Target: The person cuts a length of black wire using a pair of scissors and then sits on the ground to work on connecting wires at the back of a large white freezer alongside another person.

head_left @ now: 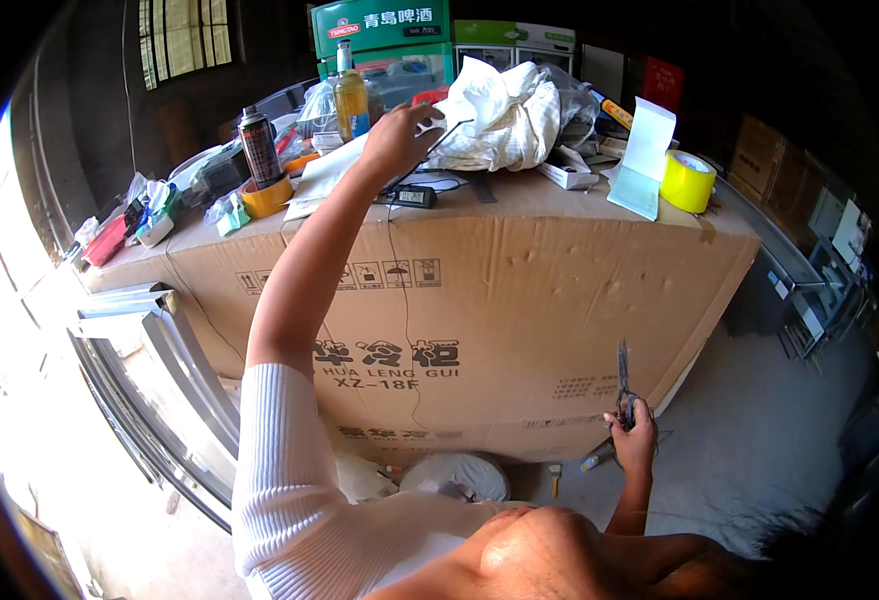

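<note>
White ribbed sleeve [281,440] is sitting closest to the lens, its bare forearm [309,260] crossing in front of a big cardboard carton [539,300]. Carton is serving as a worktop. Metal frames [144,340] are standing beside its left end. White cloth bundle [509,120] is lying on top, just right of the left hand [396,143]. Glass bottle [352,102] is standing upright just left of that hand; spray can [259,150] is standing further left. Yellow tape roll [687,182] is sitting near the right end. Right hand [639,440] is hanging low before the carton, clamped on scissors [623,370], blades pointing up. Thin dark rod [459,127] is running past the left hand; its fingers are curling with gaps showing, can't tell if they're gripping it. Small black gadget [414,196] is lying near the front edge, a thin cord [405,290] hanging below.

Risks, my read: bottle is looking most exposed; a sideways wrist swing could be toppling it. Loose cord is inviting a forearm snag, maybe dragging the gadget off. Scissor points are facing up, so leaning in carelessly would be risking a jab.
</note>
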`<action>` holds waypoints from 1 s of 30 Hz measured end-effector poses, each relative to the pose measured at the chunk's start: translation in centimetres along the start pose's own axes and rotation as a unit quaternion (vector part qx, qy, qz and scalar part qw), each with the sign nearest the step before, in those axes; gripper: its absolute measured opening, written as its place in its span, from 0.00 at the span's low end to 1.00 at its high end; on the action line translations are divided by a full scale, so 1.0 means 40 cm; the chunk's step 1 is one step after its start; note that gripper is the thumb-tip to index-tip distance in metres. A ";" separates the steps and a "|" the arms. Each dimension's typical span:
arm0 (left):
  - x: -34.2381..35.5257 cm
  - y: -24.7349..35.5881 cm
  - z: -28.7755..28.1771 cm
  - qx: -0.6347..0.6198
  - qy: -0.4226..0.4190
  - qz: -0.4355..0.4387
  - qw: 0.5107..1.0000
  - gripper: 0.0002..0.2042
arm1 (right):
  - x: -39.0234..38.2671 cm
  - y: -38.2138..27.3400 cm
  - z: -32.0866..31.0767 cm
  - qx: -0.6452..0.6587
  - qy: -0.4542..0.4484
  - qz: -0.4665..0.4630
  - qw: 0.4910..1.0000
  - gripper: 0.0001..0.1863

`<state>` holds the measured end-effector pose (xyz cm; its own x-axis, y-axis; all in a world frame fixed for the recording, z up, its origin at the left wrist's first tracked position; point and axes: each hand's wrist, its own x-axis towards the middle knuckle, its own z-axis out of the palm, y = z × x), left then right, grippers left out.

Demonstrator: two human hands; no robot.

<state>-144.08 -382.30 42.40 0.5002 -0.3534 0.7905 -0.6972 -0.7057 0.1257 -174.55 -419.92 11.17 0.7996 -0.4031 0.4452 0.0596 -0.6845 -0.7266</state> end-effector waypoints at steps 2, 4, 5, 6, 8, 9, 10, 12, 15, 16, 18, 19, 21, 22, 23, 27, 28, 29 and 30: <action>0.035 0.012 0.013 0.014 -0.063 -0.026 0.998 0.15 | -0.008 0.001 -0.002 -0.012 0.005 -0.004 1.000 0.18; 0.064 0.014 0.046 0.126 -0.153 -0.022 0.980 0.16 | -0.018 -0.010 0.002 -0.027 0.009 -0.012 1.000 0.19; 0.075 -0.005 0.053 0.182 -0.193 -0.023 0.964 0.16 | -0.024 -0.017 0.007 -0.033 0.008 -0.028 0.999 0.19; 0.087 -0.026 0.062 0.162 -0.227 -0.023 0.960 0.16 | -0.033 -0.020 0.006 -0.042 0.010 -0.044 0.998 0.19; 0.102 -0.043 0.066 0.162 -0.212 -0.009 0.964 0.14 | -0.051 -0.022 0.004 -0.049 0.009 -0.048 0.998 0.19; 0.107 -0.041 0.061 0.162 -0.204 -0.002 0.965 0.13 | -0.061 -0.020 0.003 -0.047 0.005 -0.037 0.998 0.18; 0.127 -0.059 0.057 0.155 -0.176 -0.018 0.972 0.12 | -0.070 -0.020 0.005 -0.044 0.001 -0.027 0.999 0.17; 0.143 -0.014 0.016 0.138 -0.116 -0.055 0.982 0.10 | -0.083 -0.018 0.002 -0.040 -0.004 -0.011 0.999 0.17; 0.178 -0.012 -0.054 0.097 0.018 -0.012 0.995 0.11 | -0.084 -0.048 0.015 -0.025 -0.003 -0.007 1.000 0.16; 0.182 -0.025 -0.083 0.071 0.054 -0.008 0.996 0.12 | -0.079 -0.067 0.027 -0.016 -0.003 -0.009 1.000 0.15; 0.178 -0.015 -0.121 0.062 0.106 0.031 0.992 0.07 | -0.061 -0.082 0.051 0.023 -0.020 -0.013 0.999 0.15; 0.165 0.004 -0.141 0.016 0.067 0.008 0.998 0.07 | -0.049 -0.090 0.063 0.041 -0.027 -0.015 0.999 0.16; 0.151 -0.019 -0.177 0.008 0.084 -0.012 0.996 0.08 | -0.020 -0.128 0.098 0.110 -0.061 -0.028 0.992 0.14; 0.140 -0.026 -0.191 -0.011 0.094 -0.019 0.995 0.08 | -0.003 -0.152 0.114 0.144 -0.077 -0.033 0.986 0.14; 0.128 -0.016 -0.198 -0.035 0.102 -0.024 0.994 0.08 | 0.018 -0.178 0.126 0.216 -0.094 -0.051 0.971 0.14; 0.098 -0.097 -0.250 -0.033 0.112 0.005 0.993 0.09 | 0.138 -0.397 0.162 0.361 -0.156 -0.151 0.907 0.14; 0.089 -0.136 -0.269 -0.111 0.105 -0.007 0.988 0.09 | 0.171 -0.467 0.182 0.391 -0.165 -0.187 0.886 0.14; 0.084 -0.125 -0.272 -0.080 0.114 -0.007 0.990 0.10 | 0.207 -0.525 0.186 0.409 -0.162 -0.220 0.871 0.15; 0.077 -0.101 -0.281 -0.049 0.122 -0.005 0.991 0.10 | 0.247 -0.583 0.182 0.412 -0.216 -0.209 0.860 0.15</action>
<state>-145.48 -373.63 51.07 0.3766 -0.1782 0.9091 -0.7455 -0.6408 0.1832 -163.67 -403.51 28.72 0.7424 0.1588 0.6509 0.6566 0.0208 -0.7539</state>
